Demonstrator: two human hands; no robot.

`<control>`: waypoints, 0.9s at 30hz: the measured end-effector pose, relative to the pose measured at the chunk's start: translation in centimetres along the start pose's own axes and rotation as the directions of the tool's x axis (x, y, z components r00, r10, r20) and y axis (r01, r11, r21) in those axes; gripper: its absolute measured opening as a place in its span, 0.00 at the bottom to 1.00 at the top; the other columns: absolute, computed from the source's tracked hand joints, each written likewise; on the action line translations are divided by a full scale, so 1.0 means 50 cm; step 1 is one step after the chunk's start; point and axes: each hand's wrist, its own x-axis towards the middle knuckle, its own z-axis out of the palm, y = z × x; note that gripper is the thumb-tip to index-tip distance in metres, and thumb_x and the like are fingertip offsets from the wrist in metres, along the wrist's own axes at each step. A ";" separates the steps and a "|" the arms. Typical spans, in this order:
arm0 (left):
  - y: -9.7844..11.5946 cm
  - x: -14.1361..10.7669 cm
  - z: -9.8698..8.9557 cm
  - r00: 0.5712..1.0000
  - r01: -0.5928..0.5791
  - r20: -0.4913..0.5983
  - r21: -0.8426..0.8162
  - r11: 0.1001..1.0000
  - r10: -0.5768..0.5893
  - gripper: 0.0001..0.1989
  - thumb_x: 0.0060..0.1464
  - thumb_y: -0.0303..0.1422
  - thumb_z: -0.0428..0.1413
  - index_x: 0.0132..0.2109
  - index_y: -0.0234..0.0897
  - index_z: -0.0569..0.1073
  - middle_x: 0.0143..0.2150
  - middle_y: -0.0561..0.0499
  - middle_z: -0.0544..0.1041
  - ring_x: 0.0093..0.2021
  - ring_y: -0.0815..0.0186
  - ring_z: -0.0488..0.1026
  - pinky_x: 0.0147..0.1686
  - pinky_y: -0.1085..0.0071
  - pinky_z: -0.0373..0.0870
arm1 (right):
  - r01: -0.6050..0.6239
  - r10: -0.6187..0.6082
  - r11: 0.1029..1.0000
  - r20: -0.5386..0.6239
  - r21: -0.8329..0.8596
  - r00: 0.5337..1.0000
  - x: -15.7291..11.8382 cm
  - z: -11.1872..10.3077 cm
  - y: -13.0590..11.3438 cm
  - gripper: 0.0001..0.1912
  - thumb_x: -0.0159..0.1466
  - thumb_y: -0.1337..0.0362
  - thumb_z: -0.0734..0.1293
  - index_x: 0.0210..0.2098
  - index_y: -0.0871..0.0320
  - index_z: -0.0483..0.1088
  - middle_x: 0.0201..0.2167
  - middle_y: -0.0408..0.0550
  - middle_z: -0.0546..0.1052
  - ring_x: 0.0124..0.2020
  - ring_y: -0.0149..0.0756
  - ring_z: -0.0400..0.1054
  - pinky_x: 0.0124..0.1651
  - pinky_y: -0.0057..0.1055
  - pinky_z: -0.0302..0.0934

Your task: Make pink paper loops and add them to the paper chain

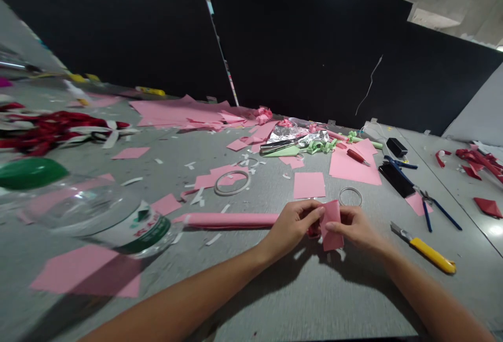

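Note:
A small folded piece of pink paper (331,227) stands upright between my two hands, above the grey table. On its left edge, my left hand (295,221) pinches it between thumb and fingers. From the other side, my right hand (356,227) grips the same paper, thumb across its front. Just left of my left hand lies a long rolled pink paper tube (231,220); its right end is hidden behind that hand. A pink paper square (309,185) and a thin ring (350,190) lie just beyond my hands.
A yellow utility knife (432,255) with its blade out lies to the right, near blue-handled pliers (440,211) and a black phone (396,178). A clear bottle (106,211) with a green cap lies on the left. A tape roll (232,182) and paper scraps are scattered about.

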 end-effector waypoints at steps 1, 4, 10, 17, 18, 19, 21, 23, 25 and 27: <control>0.002 -0.001 0.000 1.000 -0.004 0.002 0.021 1.000 0.004 0.17 0.64 0.44 0.59 0.36 0.34 0.79 0.28 0.51 0.75 0.28 0.66 0.70 0.30 0.70 0.67 | 0.002 -0.002 1.000 -0.013 -0.002 1.000 0.001 -0.003 -0.002 0.17 0.62 0.47 0.78 0.38 0.55 0.83 0.34 0.51 0.82 0.36 0.43 0.74 0.43 0.41 0.71; 0.005 -0.005 0.001 1.000 -0.019 0.024 0.087 0.996 0.017 0.17 0.65 0.44 0.58 0.37 0.34 0.81 0.28 0.51 0.75 0.29 0.65 0.69 0.31 0.70 0.66 | -0.002 0.002 1.000 -0.075 0.003 0.997 0.002 -0.013 -0.005 0.19 0.62 0.45 0.77 0.36 0.55 0.82 0.33 0.51 0.80 0.35 0.41 0.73 0.42 0.39 0.70; 0.003 -0.007 0.001 0.999 -0.024 0.035 0.118 0.993 0.020 0.16 0.66 0.42 0.57 0.40 0.34 0.82 0.31 0.50 0.77 0.30 0.65 0.70 0.33 0.70 0.66 | 0.002 -0.001 1.000 -0.120 0.006 0.993 0.002 -0.020 -0.007 0.22 0.63 0.41 0.76 0.34 0.55 0.82 0.30 0.49 0.80 0.32 0.39 0.72 0.39 0.37 0.72; 0.005 -0.007 0.001 0.999 -0.023 0.039 0.143 0.990 0.018 0.16 0.66 0.42 0.57 0.40 0.35 0.83 0.31 0.49 0.78 0.30 0.64 0.70 0.33 0.69 0.66 | 0.026 -0.028 0.999 -0.119 -0.022 0.993 0.000 -0.018 -0.012 0.21 0.64 0.44 0.75 0.31 0.56 0.84 0.27 0.48 0.79 0.29 0.37 0.71 0.38 0.37 0.71; 0.005 -0.007 0.001 0.999 -0.022 0.040 0.151 0.988 0.016 0.16 0.66 0.42 0.57 0.40 0.35 0.83 0.31 0.49 0.79 0.30 0.64 0.70 0.33 0.69 0.66 | 0.026 -0.029 0.999 -0.125 -0.026 0.992 0.000 -0.018 -0.012 0.21 0.64 0.44 0.75 0.31 0.56 0.84 0.27 0.48 0.79 0.30 0.37 0.71 0.38 0.37 0.71; 0.005 -0.007 0.001 0.999 -0.023 0.040 0.160 0.987 0.017 0.16 0.66 0.42 0.57 0.40 0.35 0.83 0.31 0.49 0.79 0.30 0.64 0.70 0.33 0.69 0.66 | 0.026 -0.030 0.999 -0.132 -0.029 0.991 0.000 -0.019 -0.012 0.20 0.65 0.44 0.75 0.32 0.55 0.84 0.27 0.49 0.79 0.30 0.38 0.72 0.38 0.37 0.71; 0.004 -0.006 0.000 0.999 -0.032 0.039 0.180 0.983 0.026 0.16 0.66 0.42 0.57 0.39 0.36 0.82 0.32 0.49 0.79 0.31 0.64 0.70 0.34 0.69 0.66 | 0.027 -0.031 0.999 -0.143 -0.032 0.989 0.000 -0.020 -0.013 0.21 0.65 0.44 0.74 0.32 0.55 0.84 0.28 0.49 0.79 0.31 0.39 0.73 0.39 0.37 0.71; 0.004 -0.006 0.000 0.999 -0.044 0.039 0.193 0.980 0.037 0.16 0.67 0.42 0.56 0.38 0.36 0.82 0.32 0.49 0.80 0.31 0.64 0.70 0.34 0.69 0.66 | 0.025 -0.030 0.999 -0.147 -0.033 0.989 0.000 -0.020 -0.014 0.21 0.65 0.43 0.74 0.32 0.55 0.84 0.29 0.49 0.79 0.32 0.40 0.73 0.39 0.38 0.72; 0.003 -0.006 -0.001 0.998 -0.050 0.033 0.200 0.979 0.045 0.16 0.67 0.42 0.56 0.39 0.36 0.82 0.32 0.49 0.80 0.31 0.64 0.70 0.34 0.70 0.66 | 0.025 -0.030 0.999 -0.151 -0.034 0.988 0.000 -0.018 -0.016 0.23 0.65 0.41 0.73 0.32 0.55 0.83 0.29 0.49 0.79 0.33 0.40 0.73 0.39 0.37 0.72; 0.003 -0.006 -0.002 0.998 -0.058 0.014 0.210 0.976 0.056 0.16 0.67 0.42 0.56 0.40 0.35 0.83 0.32 0.49 0.80 0.31 0.64 0.71 0.34 0.70 0.66 | 0.021 -0.025 0.999 -0.139 -0.035 0.990 0.000 -0.016 -0.018 0.24 0.65 0.40 0.73 0.32 0.56 0.83 0.29 0.50 0.79 0.33 0.40 0.73 0.39 0.37 0.71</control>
